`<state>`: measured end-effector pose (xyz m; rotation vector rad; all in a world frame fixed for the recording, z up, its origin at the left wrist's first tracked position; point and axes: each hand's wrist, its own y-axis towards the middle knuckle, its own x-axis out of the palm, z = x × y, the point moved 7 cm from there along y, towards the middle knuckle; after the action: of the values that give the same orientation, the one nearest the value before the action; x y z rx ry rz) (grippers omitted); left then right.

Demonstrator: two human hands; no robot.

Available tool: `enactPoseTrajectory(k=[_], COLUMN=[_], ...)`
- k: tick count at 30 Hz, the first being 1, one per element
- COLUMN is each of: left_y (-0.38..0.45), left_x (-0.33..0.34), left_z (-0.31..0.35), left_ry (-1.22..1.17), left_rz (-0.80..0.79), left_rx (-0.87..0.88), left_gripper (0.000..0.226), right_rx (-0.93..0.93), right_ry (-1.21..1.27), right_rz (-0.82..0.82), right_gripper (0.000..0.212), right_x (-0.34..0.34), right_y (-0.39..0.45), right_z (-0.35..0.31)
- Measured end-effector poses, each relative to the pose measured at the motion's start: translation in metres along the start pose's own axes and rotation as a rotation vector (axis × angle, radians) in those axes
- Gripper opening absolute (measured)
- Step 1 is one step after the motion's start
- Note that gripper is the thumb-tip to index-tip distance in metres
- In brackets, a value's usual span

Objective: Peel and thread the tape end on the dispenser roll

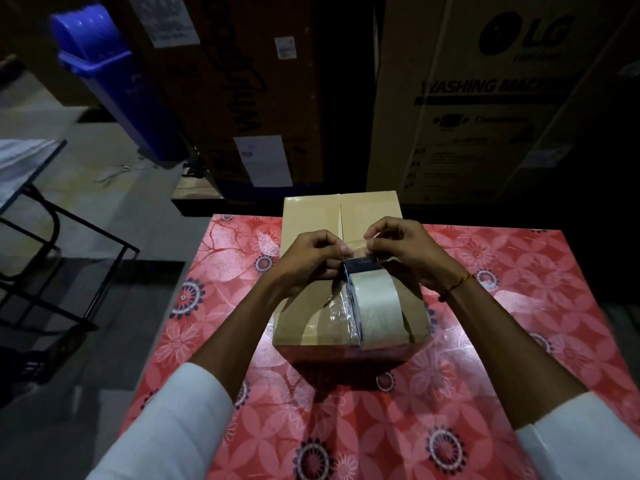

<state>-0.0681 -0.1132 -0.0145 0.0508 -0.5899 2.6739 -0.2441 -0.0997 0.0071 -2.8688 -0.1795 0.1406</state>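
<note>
A brown cardboard box with its flaps closed stands on a table covered in a red flowered cloth. On top of the box lies a tape dispenser holding a roll of clear packing tape. My left hand and my right hand meet above the box's centre seam, just past the dispenser's front end. Fingers of both hands pinch the loose end of the clear tape. A thin orange bracelet sits on my right wrist.
Big cardboard appliance cartons stand close behind the table. A blue plastic bin leans at the back left. A black metal frame stand is on the floor at the left.
</note>
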Motion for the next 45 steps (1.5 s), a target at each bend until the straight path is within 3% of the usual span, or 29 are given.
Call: enactPoseTrajectory(k=[3,8,26,30,38,45], left_y=[0.001,0.001,0.002,0.002,-0.005,-0.007], left_x=[-0.003,-0.002,-0.001,0.001,0.004,0.004], left_z=[-0.002,0.001,0.003,0.004,0.009,0.011], left_ry=[0.011,0.058,0.043,0.032,0.094,0.195], left_rz=[-0.017,-0.045,-0.072,-0.074,-0.020,0.030], left_rx=[-0.018,-0.033,-0.026,0.000,0.142,0.250], left_gripper=[0.004,0.027,0.007,0.006,0.013,0.012], right_rx=[-0.036,-0.099,-0.039,0.023,0.194,0.259], right_ry=[-0.023,-0.095,0.037,0.089,-0.154,-0.324], right_rz=[-0.020,-0.036,-0.102,-0.040,-0.100,-0.229], right_gripper=[0.008,0.010,0.022,0.010,0.048,0.043], right_x=[0.001,0.001,-0.004,-0.005,0.008,0.017], right_y=[-0.003,-0.007,-0.002,0.004,0.011,0.021], right_z=[-0.001,-0.005,0.000,0.003,-0.013,-0.018])
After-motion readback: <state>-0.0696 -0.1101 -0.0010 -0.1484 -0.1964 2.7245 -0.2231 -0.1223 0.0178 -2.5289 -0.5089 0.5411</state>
